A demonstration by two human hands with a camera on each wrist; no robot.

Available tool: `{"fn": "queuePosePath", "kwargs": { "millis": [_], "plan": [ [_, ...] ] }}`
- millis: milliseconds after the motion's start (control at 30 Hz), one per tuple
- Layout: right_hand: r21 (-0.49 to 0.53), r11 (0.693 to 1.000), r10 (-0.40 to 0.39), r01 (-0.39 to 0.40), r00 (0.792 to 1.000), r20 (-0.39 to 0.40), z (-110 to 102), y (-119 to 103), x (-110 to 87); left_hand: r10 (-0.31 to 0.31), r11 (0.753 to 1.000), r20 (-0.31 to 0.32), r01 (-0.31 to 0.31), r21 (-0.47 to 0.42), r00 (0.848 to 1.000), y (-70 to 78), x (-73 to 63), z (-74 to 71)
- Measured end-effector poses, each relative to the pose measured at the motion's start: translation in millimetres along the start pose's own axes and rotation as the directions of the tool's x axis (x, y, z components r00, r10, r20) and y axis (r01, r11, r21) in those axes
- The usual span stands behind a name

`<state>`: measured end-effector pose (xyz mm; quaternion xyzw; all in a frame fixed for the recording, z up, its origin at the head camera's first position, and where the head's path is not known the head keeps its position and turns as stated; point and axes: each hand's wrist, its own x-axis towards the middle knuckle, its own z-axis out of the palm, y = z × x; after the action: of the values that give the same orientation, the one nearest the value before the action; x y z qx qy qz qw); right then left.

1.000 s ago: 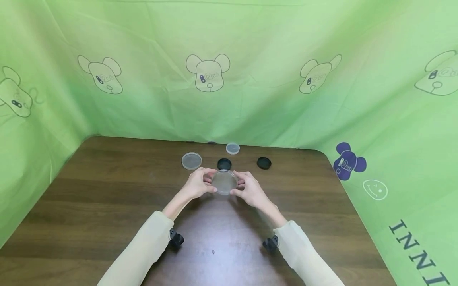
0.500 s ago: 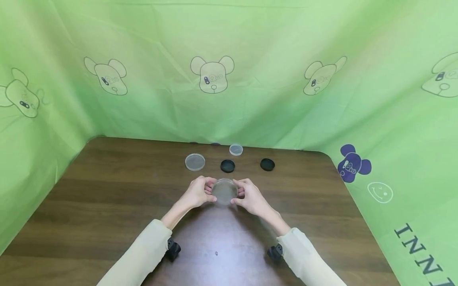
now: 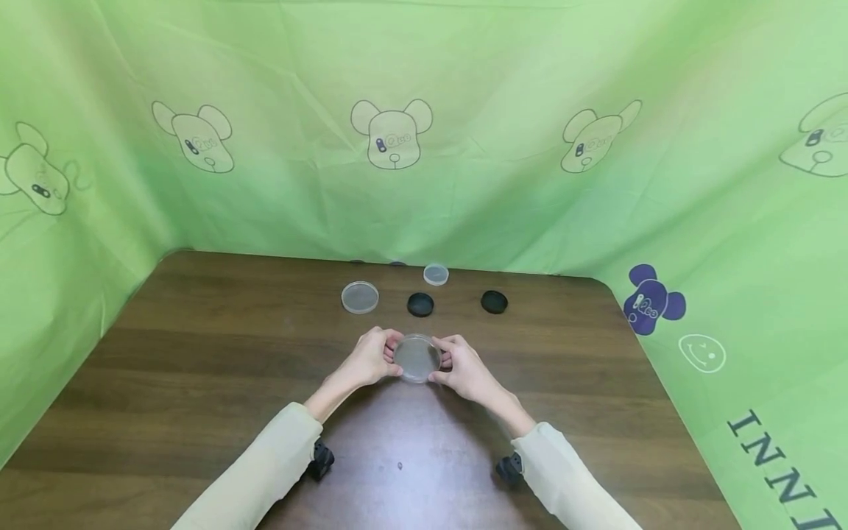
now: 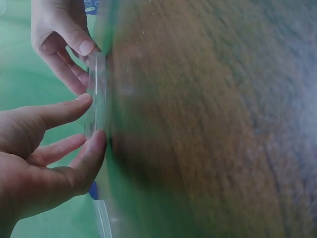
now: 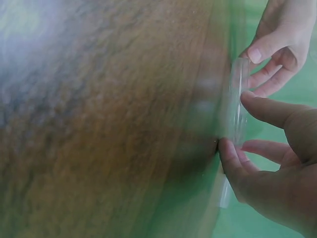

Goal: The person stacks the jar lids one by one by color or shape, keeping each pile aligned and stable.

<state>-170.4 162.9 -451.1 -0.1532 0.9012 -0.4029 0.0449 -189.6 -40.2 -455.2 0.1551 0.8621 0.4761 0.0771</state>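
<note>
A clear round dish [image 3: 417, 358] is held roughly level between the left-hand grip [image 3: 371, 358] and the right-hand grip [image 3: 464, 368]. Each grip is narrowed on its own side of the rim, with the thumb and fingers pressed to the edge. The dish is seen edge-on from the wrists, close over the bench [image 3: 199, 368]; whether the wood is touched by it cannot be told.

Ahead of the grips, midway between them, a black disc [image 3: 420, 305] is laid, with a small clear disc [image 3: 436, 275] set beyond it near the far edge. Ahead of the left-hand grip a larger clear disc [image 3: 360, 297] is placed, and ahead and to the right of the right-hand grip a second black disc [image 3: 494, 302]. Behind the grips, pale sleeves [image 3: 258, 464] are worn. Past everything, green cloth [image 3: 464, 206] printed with bear heads is hung.
</note>
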Motion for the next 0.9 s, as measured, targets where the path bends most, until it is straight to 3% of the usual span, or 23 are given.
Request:
{"fn": "queuePosePath", "kwargs": {
  "millis": [333, 900],
  "plan": [
    [-0.023, 1.0, 0.0, 0.001, 1.0, 0.013, -1, 1, -0.2, -0.007, 1.0, 0.013, 0.007, 0.006, 1.0, -2.9, 1.0, 0.3],
    [0.166, 0.979, 0.103, -0.114, 0.992, 0.075, -5, 13, 8.3, 0.042, 0.999, 0.01, -0.042, -0.007, 0.999, -10.1, 1.3, 3.0]
  ]
}}
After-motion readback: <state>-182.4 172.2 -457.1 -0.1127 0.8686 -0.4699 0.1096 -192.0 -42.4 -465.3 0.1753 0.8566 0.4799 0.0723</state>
